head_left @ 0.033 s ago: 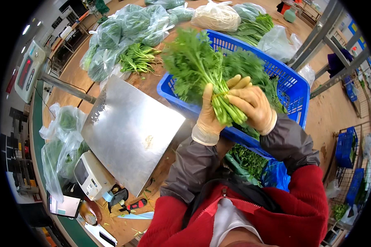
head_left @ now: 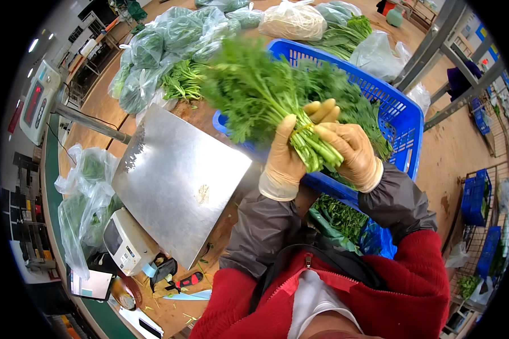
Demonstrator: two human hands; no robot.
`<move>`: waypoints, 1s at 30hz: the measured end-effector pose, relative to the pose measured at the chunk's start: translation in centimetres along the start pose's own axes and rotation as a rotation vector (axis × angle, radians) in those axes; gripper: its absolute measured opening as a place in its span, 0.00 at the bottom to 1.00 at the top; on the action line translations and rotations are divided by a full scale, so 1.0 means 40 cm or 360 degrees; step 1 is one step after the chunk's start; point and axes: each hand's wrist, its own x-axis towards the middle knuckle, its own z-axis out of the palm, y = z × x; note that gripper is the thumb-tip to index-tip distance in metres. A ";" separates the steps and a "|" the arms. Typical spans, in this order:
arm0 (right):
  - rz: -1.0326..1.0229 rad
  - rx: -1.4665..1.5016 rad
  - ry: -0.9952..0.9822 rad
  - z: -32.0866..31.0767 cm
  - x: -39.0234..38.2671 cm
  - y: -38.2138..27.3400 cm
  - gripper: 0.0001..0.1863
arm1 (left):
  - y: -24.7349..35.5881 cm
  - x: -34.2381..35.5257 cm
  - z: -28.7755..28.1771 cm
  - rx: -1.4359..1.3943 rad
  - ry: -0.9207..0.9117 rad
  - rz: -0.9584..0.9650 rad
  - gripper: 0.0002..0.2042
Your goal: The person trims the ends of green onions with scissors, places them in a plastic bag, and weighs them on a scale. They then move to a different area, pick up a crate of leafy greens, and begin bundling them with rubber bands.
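My left hand (head_left: 283, 161), in a pale cream glove, grips a bunch of feathery leafy greens (head_left: 254, 90) from beneath, its thumb on the near side. My right hand (head_left: 353, 155), gloved alike, has its fingers closed on the pale cut stalks beside a narrow tie (head_left: 304, 127). The leaves point up and away, slightly blurred. The bunch is over a blue plastic crate (head_left: 407, 135) with more greens (head_left: 365, 104) inside. Below that lie chopped-looking greens (head_left: 342, 217) and a blue bag (head_left: 379, 237). A square steel scale plate (head_left: 181, 175) lies left of my hands.
Bagged vegetables (head_left: 181, 34) and loose greens (head_left: 184, 79) lie at the back. A display on a post (head_left: 39, 99), plastic bags (head_left: 82, 209), a label printer (head_left: 127, 243) and a red-black tool (head_left: 189, 281) are at left. Metal posts (head_left: 424, 51) and crates on carts (head_left: 475, 195) stand right.
The bunch and my left hand have shifted a little to the left, its leafy tops now reaching farther over the back left. My right hand has moved slightly with it.
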 end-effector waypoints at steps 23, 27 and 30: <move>0.1304 0.1400 -0.0124 0.229 -0.042 -0.178 0.06 | 0.195 -0.368 -0.091 0.0895 0.1000 0.0152 0.18; 0.0638 0.0715 -0.0196 0.410 -0.123 -0.211 0.16 | 0.160 -0.501 -0.248 0.0249 0.1283 0.0224 0.17; 0.0668 0.0703 0.0170 0.516 -0.156 -0.232 0.14 | 0.106 -0.510 -0.238 0.0070 0.1131 0.0444 0.18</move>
